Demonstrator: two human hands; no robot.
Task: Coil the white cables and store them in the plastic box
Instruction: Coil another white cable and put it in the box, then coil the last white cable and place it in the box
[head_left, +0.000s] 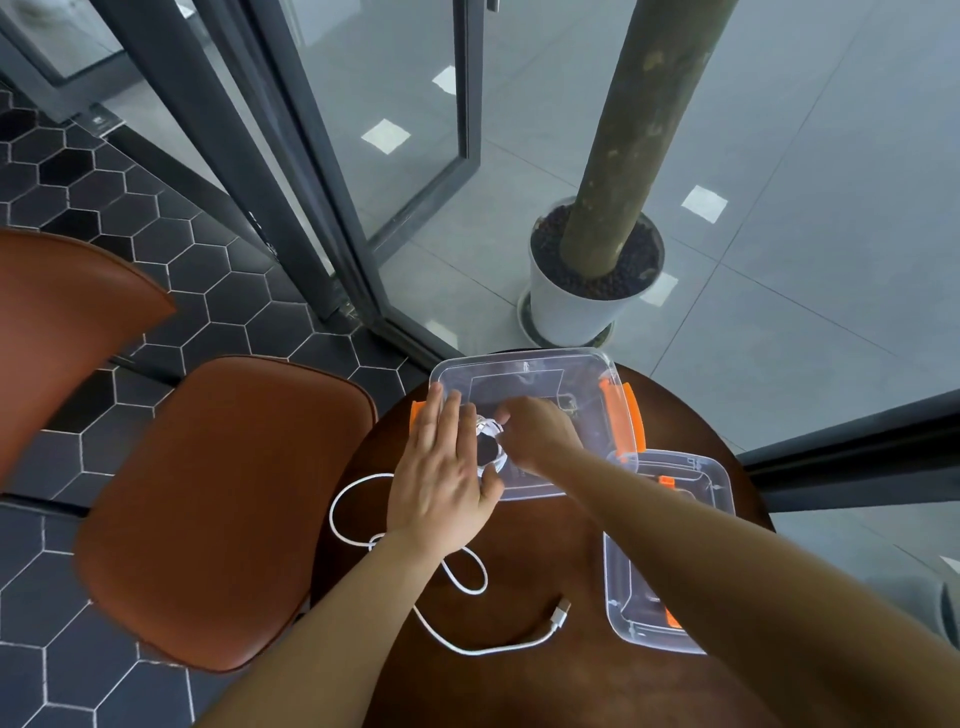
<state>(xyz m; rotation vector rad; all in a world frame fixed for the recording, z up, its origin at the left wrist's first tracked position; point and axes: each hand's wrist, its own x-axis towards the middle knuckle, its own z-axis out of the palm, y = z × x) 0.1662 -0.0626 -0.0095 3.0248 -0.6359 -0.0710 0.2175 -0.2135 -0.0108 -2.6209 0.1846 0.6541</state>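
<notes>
A clear plastic box with orange latches stands at the far side of the round brown table. Inside its left part lies a coiled white cable. My right hand reaches into the box with its fingers closed on that coil. My left hand lies flat with fingers spread over the box's left rim, the thumb against the coil. A second white cable sprawls loose on the table beneath my left forearm, its USB plug pointing right.
The box's clear lid lies on the table to the right, partly under my right forearm. Two brown leather chairs stand at the left. A white pot with a thick trunk stands behind the table by the glass door.
</notes>
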